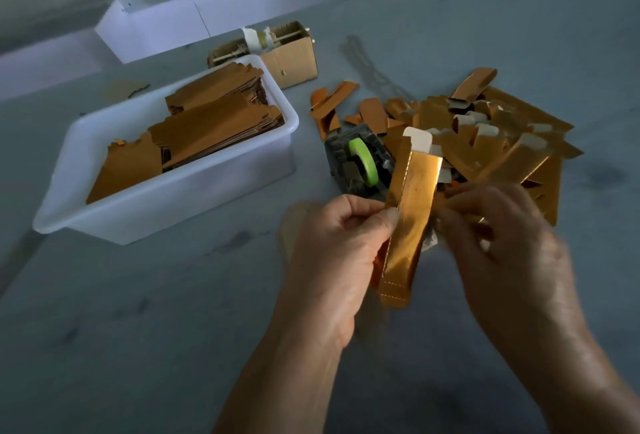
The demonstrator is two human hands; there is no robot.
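A flat gold foil carton blank [410, 218] stands almost upright in front of me, its white flap at the top. My left hand [341, 246] pinches its left edge between thumb and curled fingers. My right hand [498, 243] is blurred just right of the blank, fingers curled near its right edge; whether it holds the blank is unclear. Behind the hands lies a loose heap of gold cartons [485, 135]. A tape dispenser [360, 163] with a green roll sits just left of the heap.
A white plastic tub [173, 205] at the left holds stacked flat gold blanks [207, 128]. Behind it stands a small brown cardboard box [294, 59] with a white roll on a rod. A white ledge [166, 28] runs along the back. Everything rests on a grey table [138, 329].
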